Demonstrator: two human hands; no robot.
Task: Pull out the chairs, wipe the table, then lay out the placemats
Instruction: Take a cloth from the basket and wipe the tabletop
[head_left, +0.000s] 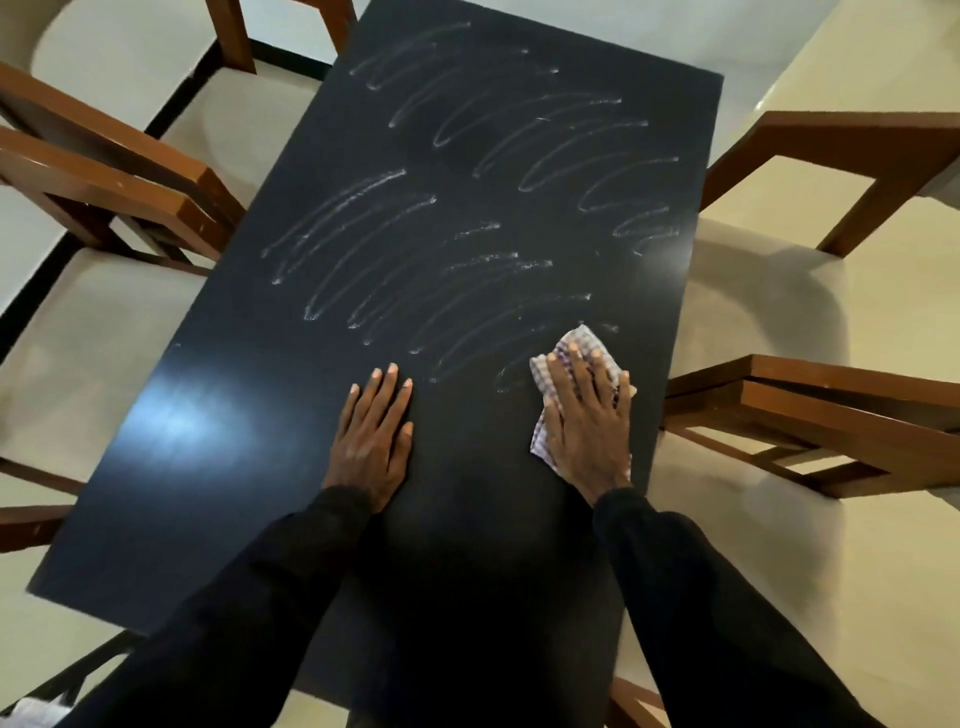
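The dark counter (291, 415) fills the view, its top marked with pale looping streaks (519, 156) that run from just beyond the fingertips of both hands out to the far end. Wooden chairs stand off both long sides: two to the outside of the left hand (111, 171) and two to the outside of the right hand (852, 415), each set back from the counter edge with a gap showing, so the pulling-out step looks done.

The left hand (371, 441) lies flat on the bare counter, fingers straight and close together, holding nothing; it seems to be bracing the body. The right hand (584, 415) is spread flat on a checked cloth (576, 340), pressing it down rather than gripping it, with cloth showing beyond the fingertips and at the wrist side.

Wiping is the step in hand. The near part of the counter, around and behind both hands, shows no streaks, so I judge it not yet wiped. The next move calls for drawing the cloth across that near strip, towards the left hand and back to the near edge. No placemats are in view.
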